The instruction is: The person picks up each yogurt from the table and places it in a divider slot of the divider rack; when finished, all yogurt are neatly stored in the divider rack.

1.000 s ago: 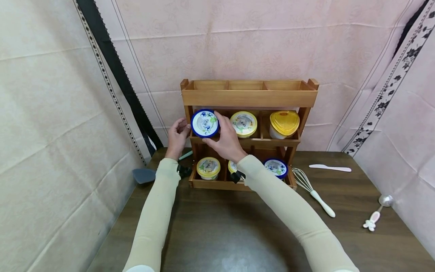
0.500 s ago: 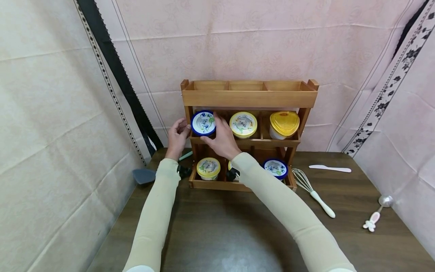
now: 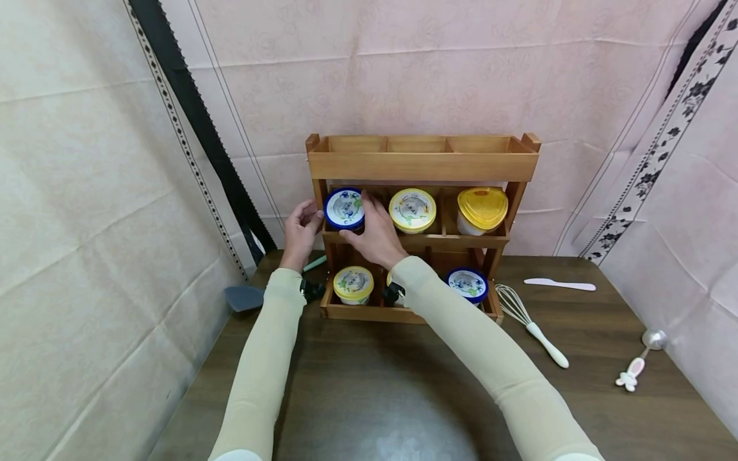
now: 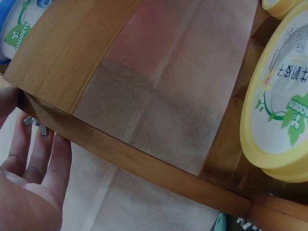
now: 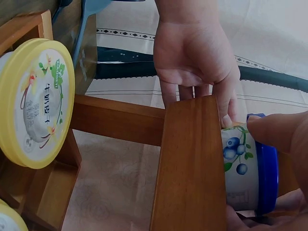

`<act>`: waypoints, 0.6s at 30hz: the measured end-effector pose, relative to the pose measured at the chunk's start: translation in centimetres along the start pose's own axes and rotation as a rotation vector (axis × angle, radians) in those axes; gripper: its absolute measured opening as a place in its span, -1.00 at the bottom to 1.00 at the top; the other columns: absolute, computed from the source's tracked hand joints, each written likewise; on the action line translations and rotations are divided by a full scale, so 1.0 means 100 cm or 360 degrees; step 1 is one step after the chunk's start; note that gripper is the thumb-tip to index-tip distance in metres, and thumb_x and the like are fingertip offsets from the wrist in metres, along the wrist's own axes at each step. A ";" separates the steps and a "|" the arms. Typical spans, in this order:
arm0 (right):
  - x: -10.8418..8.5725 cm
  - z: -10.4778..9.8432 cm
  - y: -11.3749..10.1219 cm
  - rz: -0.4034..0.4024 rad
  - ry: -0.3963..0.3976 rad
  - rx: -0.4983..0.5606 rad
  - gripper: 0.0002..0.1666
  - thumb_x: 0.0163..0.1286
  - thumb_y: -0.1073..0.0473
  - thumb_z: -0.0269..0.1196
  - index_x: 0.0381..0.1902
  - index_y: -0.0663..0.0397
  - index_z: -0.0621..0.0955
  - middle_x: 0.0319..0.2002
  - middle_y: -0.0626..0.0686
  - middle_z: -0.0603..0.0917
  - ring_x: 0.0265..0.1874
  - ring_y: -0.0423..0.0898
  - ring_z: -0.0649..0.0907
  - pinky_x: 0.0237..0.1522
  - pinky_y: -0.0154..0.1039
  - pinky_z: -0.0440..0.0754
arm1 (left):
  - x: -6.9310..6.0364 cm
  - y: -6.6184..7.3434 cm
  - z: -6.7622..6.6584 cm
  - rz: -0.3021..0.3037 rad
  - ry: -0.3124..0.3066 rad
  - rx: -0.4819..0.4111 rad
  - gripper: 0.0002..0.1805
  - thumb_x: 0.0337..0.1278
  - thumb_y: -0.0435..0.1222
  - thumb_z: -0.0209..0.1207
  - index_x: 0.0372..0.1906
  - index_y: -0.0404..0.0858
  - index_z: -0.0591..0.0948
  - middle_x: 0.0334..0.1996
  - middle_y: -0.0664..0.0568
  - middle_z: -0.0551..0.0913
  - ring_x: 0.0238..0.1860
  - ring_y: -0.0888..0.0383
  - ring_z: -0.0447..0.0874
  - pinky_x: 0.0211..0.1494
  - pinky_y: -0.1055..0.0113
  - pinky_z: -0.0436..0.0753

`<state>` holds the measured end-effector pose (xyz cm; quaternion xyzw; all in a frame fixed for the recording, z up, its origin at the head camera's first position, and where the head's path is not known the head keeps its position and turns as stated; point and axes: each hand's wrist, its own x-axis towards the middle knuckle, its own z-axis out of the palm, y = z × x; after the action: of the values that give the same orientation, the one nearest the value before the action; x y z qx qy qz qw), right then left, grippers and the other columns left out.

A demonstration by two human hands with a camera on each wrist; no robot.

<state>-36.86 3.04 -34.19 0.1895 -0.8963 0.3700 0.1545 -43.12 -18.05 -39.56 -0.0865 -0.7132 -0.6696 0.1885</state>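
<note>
A three-tier wooden rack [image 3: 423,166] stands at the back of the table. My right hand [image 3: 377,234] holds a tub with a blue lid [image 3: 344,209] in the left compartment of the middle tier, thumb and fingers on either side of it. In the right wrist view, blueberries are printed on the tub's white side [image 5: 239,166]. My left hand [image 3: 302,232] grips the rack's left side, its thumb in front and its fingers behind the wood. On the same tier sit a yellow-lidded tub [image 3: 412,210] and a tub with a plain yellow lid [image 3: 483,210].
On the bottom tier are a yellow-lidded tub [image 3: 353,285], another mostly behind my right wrist, and a blue-lidded tub [image 3: 467,285]. Right of the rack lie a whisk [image 3: 533,326], a white knife [image 3: 559,284] and a bunny-handled scoop [image 3: 637,366]. A grey-blue spatula [image 3: 245,298] lies left.
My right hand has moved the blue-lidded tub slightly left and back into the compartment, then stays nearly still around it. My left hand keeps its place on the rack's side.
</note>
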 end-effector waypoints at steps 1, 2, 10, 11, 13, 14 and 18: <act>-0.001 0.000 0.000 -0.0011 0.0006 0.0000 0.25 0.39 -0.14 0.47 0.73 0.10 0.00 0.70 0.22 0.12 0.67 0.14 0.19 0.66 0.02 0.22 | 0.000 0.000 0.000 -0.0004 -0.0003 0.0003 -0.50 0.53 -0.10 0.24 0.47 -0.02 0.53 0.35 -0.09 0.59 0.31 0.03 0.55 0.41 0.10 0.64; -0.002 0.000 0.000 -0.0024 0.0012 -0.0003 0.24 0.39 -0.14 0.47 0.73 0.10 0.02 0.69 0.22 0.12 0.66 0.14 0.20 0.66 0.03 0.24 | 0.000 0.000 0.000 -0.0006 -0.0004 0.0002 -0.50 0.54 -0.10 0.23 0.47 -0.02 0.53 0.35 -0.09 0.59 0.32 0.02 0.55 0.41 0.10 0.64; -0.021 -0.005 0.001 -0.0119 0.0012 0.0043 0.11 0.43 -0.16 0.42 0.71 0.05 0.12 0.67 0.19 0.19 0.62 0.12 0.27 0.59 0.08 0.35 | 0.001 0.000 0.001 0.0011 0.0024 0.0007 -0.51 0.55 -0.12 0.22 0.46 -0.06 0.53 0.34 -0.09 0.60 0.31 0.03 0.55 0.40 0.10 0.65; -0.025 -0.006 0.001 -0.0134 0.0013 0.0066 0.10 0.44 -0.17 0.40 0.70 0.05 0.13 0.66 0.18 0.20 0.60 0.12 0.30 0.56 0.06 0.40 | 0.001 0.000 0.001 0.0018 0.0030 0.0009 -0.51 0.55 -0.12 0.22 0.46 -0.07 0.54 0.34 -0.10 0.60 0.31 0.02 0.56 0.40 0.09 0.65; -0.036 -0.009 0.003 -0.0166 0.0008 0.0134 0.07 0.45 -0.18 0.38 0.69 0.04 0.16 0.66 0.16 0.20 0.58 0.10 0.33 0.51 0.04 0.48 | -0.001 0.001 0.002 0.0040 0.0033 0.0039 -0.51 0.57 -0.14 0.20 0.48 -0.08 0.52 0.35 -0.10 0.59 0.33 0.00 0.55 0.41 0.09 0.63; -0.042 -0.010 0.003 -0.0185 0.0002 0.0172 0.05 0.46 -0.19 0.38 0.68 0.05 0.18 0.66 0.16 0.21 0.57 0.10 0.35 0.48 0.03 0.52 | -0.003 0.001 0.002 0.0046 0.0026 0.0061 -0.51 0.58 -0.16 0.19 0.49 -0.08 0.51 0.37 -0.10 0.58 0.36 0.00 0.54 0.44 0.09 0.61; -0.070 -0.016 0.011 -0.0271 -0.0029 0.0264 -0.03 0.47 -0.22 0.36 0.64 0.05 0.27 0.63 0.14 0.27 0.54 0.10 0.41 0.41 0.05 0.59 | -0.019 0.004 -0.001 0.0085 -0.0050 0.0156 -0.48 0.65 -0.21 0.09 0.58 -0.04 0.41 0.50 -0.04 0.48 0.51 0.04 0.42 0.57 0.09 0.46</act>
<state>-30.98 6.50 -36.74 0.2805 -0.8446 0.4267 0.1612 -41.19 -17.87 -39.88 -0.1066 -0.7454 -0.6273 0.1990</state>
